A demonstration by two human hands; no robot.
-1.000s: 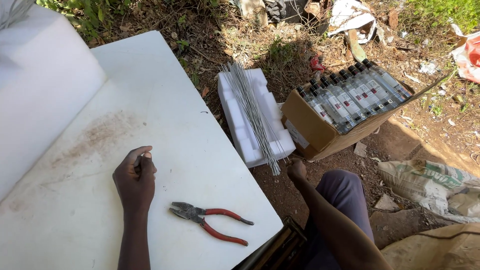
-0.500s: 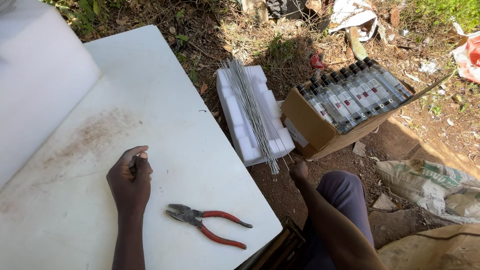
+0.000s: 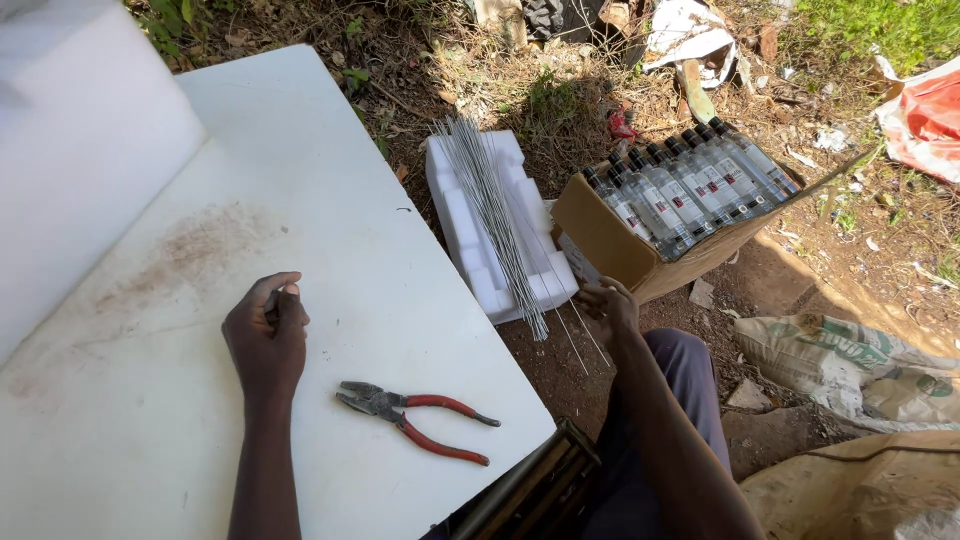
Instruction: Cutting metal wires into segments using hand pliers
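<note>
My left hand (image 3: 266, 335) rests on the white table (image 3: 300, 180), fingers curled around a small thin metal piece. Red-handled pliers (image 3: 415, 417) lie on the table just right of it, jaws pointing left. My right hand (image 3: 607, 305) reaches down past the table edge and pinches thin wires at the near end of a bundle of long grey wires (image 3: 490, 215). That bundle lies on a white foam block (image 3: 452, 225) on the ground.
An open cardboard box (image 3: 610, 245) of clear bottles with dark caps sits right of the foam. A white slab (image 3: 80, 160) lies across the table's far left. Sacks (image 3: 850, 355), litter and weeds cover the dirt around. A dark box edge (image 3: 530, 490) is by my knee.
My left hand has shifted slightly left and toward me on the table. My right hand stays at the wire ends, now gripping thin strands.
</note>
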